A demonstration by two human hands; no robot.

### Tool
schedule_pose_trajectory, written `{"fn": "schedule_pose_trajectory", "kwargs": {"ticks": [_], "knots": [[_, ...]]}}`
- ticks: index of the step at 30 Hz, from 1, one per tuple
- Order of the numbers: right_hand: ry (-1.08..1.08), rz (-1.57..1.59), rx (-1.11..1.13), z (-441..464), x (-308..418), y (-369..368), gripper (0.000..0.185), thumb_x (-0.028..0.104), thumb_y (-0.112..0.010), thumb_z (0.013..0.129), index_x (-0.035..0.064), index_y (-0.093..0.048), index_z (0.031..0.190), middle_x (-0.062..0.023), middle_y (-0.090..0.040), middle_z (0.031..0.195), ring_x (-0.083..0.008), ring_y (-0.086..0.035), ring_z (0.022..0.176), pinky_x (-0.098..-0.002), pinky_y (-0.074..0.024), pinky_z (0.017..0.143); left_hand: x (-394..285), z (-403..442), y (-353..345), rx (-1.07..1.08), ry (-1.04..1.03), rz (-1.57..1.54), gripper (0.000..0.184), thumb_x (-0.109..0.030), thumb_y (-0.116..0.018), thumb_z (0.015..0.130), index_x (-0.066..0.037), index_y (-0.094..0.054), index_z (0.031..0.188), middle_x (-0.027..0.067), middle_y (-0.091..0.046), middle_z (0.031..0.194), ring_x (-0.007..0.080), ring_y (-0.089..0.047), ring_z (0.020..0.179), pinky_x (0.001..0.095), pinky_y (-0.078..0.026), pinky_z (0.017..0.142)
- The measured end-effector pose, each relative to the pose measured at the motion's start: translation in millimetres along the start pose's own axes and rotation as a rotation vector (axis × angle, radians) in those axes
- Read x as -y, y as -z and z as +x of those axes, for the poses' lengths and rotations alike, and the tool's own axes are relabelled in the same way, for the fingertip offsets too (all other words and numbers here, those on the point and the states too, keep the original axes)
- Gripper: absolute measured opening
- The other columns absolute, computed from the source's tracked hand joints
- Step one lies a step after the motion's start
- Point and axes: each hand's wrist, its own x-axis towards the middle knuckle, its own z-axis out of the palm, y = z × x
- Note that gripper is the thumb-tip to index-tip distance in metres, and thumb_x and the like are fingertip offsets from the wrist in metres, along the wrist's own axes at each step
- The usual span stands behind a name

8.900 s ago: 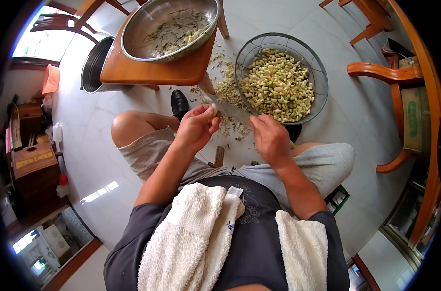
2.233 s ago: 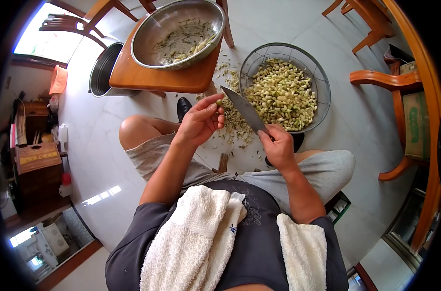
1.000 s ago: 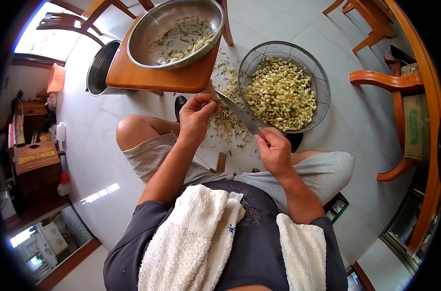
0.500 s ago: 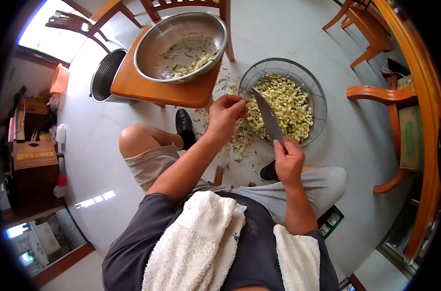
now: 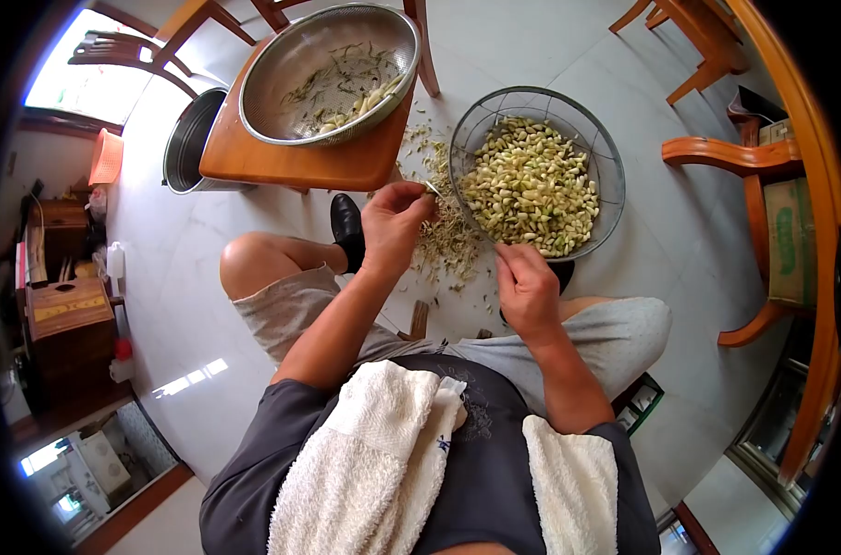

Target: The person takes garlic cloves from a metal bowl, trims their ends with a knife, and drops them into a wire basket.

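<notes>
My left hand (image 5: 395, 222) is raised in front of the wooden stool, thumb and fingers pinched on a small pale bulb-like piece (image 5: 430, 188). My right hand (image 5: 529, 289) is closed around the knife's handle, near the basket's front rim. The blade is turned nearly edge-on and hardly shows. Beyond the right hand, a round wire basket (image 5: 609, 198) on the floor holds many pale green-white pieces (image 5: 530, 185). A metal colander (image 5: 271, 92) tilts on the wooden stool (image 5: 282, 176), with some pale pieces and thin green stalks inside.
Trimmings (image 5: 448, 238) lie scattered on the tiled floor between my feet and the basket. A dark metal bucket (image 5: 182, 148) stands left of the stool. Wooden chairs (image 5: 703, 60) and a table edge (image 5: 814, 231) are at the right. White towels (image 5: 365, 453) hang over my chest.
My left hand has moved left and slightly down, away from the basket. My right hand has shifted left and up, and the knife's broad blade has turned from view.
</notes>
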Motion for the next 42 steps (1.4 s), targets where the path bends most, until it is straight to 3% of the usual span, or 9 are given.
{"fn": "schedule_pose_trajectory", "kwargs": {"ticks": [4, 7, 12, 17, 23, 29, 33, 39, 42], "knots": [[0.005, -0.005, 0.035, 0.6, -4.7, -11.4, 0.013, 0.005, -0.063, 0.081, -0.0016, -0.066, 0.091, -0.0168, -0.064, 0.087, -0.0322, -0.062, 0.074, -0.0352, -0.0492, 0.067, -4.0, -4.4, 12.1, -0.039, -0.051, 0.050, 0.012, 0.003, -0.064, 0.082, 0.005, -0.059, 0.093, 0.0098, -0.065, 0.080, 0.0154, -0.063, 0.067, 0.0267, -0.054, 0.063], [-0.300, -0.248, 0.415, -0.3, -30.8, -17.1, 0.012, 0.011, -0.061, 0.080, 0.0000, -0.064, 0.082, -0.0198, -0.062, 0.082, -0.0394, -0.060, 0.080, -0.0453, -0.0476, 0.068, -13.1, -5.4, 18.6, -0.021, -0.108, -0.019, 0.012, 0.004, -0.063, 0.083, 0.006, -0.060, 0.094, 0.0095, -0.065, 0.079, 0.0156, -0.063, 0.067, 0.0268, -0.053, 0.064], [-0.305, -0.138, 0.319, -4.0, -34.7, -15.7, 0.014, 0.014, -0.060, 0.079, 0.0008, -0.064, 0.079, -0.0227, -0.060, 0.077, -0.0416, -0.059, 0.079, -0.0478, -0.0465, 0.069, -9.9, 0.6, 29.3, -0.005, -0.084, -0.112, 0.013, 0.002, -0.064, 0.084, 0.005, -0.061, 0.096, 0.0095, -0.065, 0.080, 0.0159, -0.063, 0.066, 0.0273, -0.054, 0.064], [-0.293, -0.229, 0.493, -4.6, -38.6, -17.1, 0.015, 0.015, -0.061, 0.078, -0.0001, -0.063, 0.079, -0.0236, -0.060, 0.078, -0.0424, -0.058, 0.080, -0.0475, -0.0468, 0.070, -13.2, 21.7, -31.1, 0.128, 0.059, 0.255, 0.024, -0.007, -0.067, 0.083, 0.005, -0.062, 0.103, 0.0093, -0.065, 0.083, 0.0129, -0.061, 0.067, 0.0252, -0.051, 0.061], [-0.275, -0.232, 0.510, -9.8, -49.9, -20.9, 0.017, 0.016, -0.058, 0.077, 0.0000, -0.061, 0.076, -0.0251, -0.059, 0.077, -0.0439, -0.057, 0.078, -0.0505, -0.0452, 0.068, -19.2, 42.5, -82.8, 0.411, -0.139, 0.588, 0.036, -0.019, -0.070, 0.082, 0.001, -0.062, 0.111, 0.0100, -0.068, 0.090, 0.0140, -0.062, 0.080, 0.0278, -0.051, 0.068], [-0.287, -0.157, 0.480, -11.4, -41.6, -18.3, 0.018, 0.017, -0.062, 0.077, -0.0010, -0.060, 0.075, -0.0231, -0.058, 0.072, -0.0424, -0.057, 0.073, -0.0454, -0.0450, 0.064, -141.7, 95.2, -10.7, 0.185, -0.440, 1.046, 0.014, -0.012, -0.063, 0.080, -0.001, -0.067, 0.088, 0.0132, -0.064, 0.073, 0.0191, -0.060, 0.066, 0.0322, -0.049, 0.066], [-0.248, -0.190, 0.542, -12.1, -37.7, -20.6, 0.017, 0.017, -0.060, 0.078, -0.0005, -0.061, 0.076, -0.0217, -0.060, 0.076, -0.0419, -0.058, 0.075, -0.0467, -0.0462, 0.067, -141.3, 194.6, 87.3, 0.189, -0.352, 1.665, 0.017, -0.013, -0.068, 0.071, 0.000, -0.066, 0.082, 0.0147, -0.064, 0.073, 0.0237, -0.064, 0.067, 0.0354, -0.051, 0.063], [-0.204, -0.196, 0.573, -11.7, -38.0, -25.0, 0.016, 0.016, -0.057, 0.079, 0.0007, -0.062, 0.077, -0.0217, -0.061, 0.083, -0.0420, -0.058, 0.080, -0.0488, -0.0471, 0.071, -122.7, 218.0, 100.6, 0.241, 0.111, 1.803, 0.019, -0.014, -0.071, 0.064, 0.001, -0.067, 0.075, 0.0174, -0.065, 0.070, 0.0275, -0.065, 0.065, 0.0386, -0.052, 0.059], [-0.197, -0.190, 0.570, -12.4, -40.8, -26.3, 0.016, 0.016, -0.056, 0.079, 0.0010, -0.061, 0.077, -0.0220, -0.061, 0.084, -0.0420, -0.058, 0.080, -0.0487, -0.0471, 0.071, -110.0, 225.0, 110.3, 0.167, -0.065, 1.799, 0.019, -0.015, -0.072, 0.065, 0.003, -0.067, 0.072, 0.0167, -0.066, 0.069, 0.0280, -0.065, 0.060, 0.0385, -0.052, 0.057]]}}
